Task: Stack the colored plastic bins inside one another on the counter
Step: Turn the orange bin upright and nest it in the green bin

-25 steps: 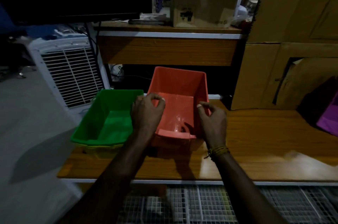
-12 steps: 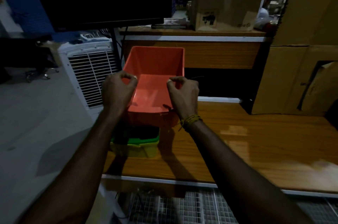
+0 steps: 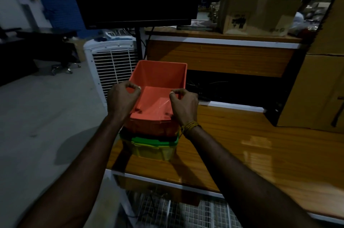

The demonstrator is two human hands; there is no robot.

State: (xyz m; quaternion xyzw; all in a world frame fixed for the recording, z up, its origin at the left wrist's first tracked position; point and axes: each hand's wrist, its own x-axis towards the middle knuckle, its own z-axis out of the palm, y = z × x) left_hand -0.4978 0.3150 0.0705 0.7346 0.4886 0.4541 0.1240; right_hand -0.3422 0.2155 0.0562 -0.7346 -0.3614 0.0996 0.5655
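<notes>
- My left hand (image 3: 122,97) pinches the left wall of the orange-red plastic bin (image 3: 158,86), thumb and fingers closed over its rim; my right hand (image 3: 184,105) pinches the right wall the same way, a yellow thread band (image 3: 189,127) on that wrist.
- I grip both side walls so the bin stays level and square, which I judge it needs to slide down into the one below.
- The orange-red bin sits over the green plastic bin (image 3: 154,140), which is already nested in a translucent yellow plastic bin (image 3: 154,151). Its base looks partly down inside the green one, though I cannot tell whether it is fully seated.
- That stack stands at the front left corner of the wooden counter (image 3: 260,146), close to its left edge, so I should press straight down rather than sideways.
- The low open front of each bin faces me, so all three line up.
- Next I would push down until the rims meet, then let go.
</notes>
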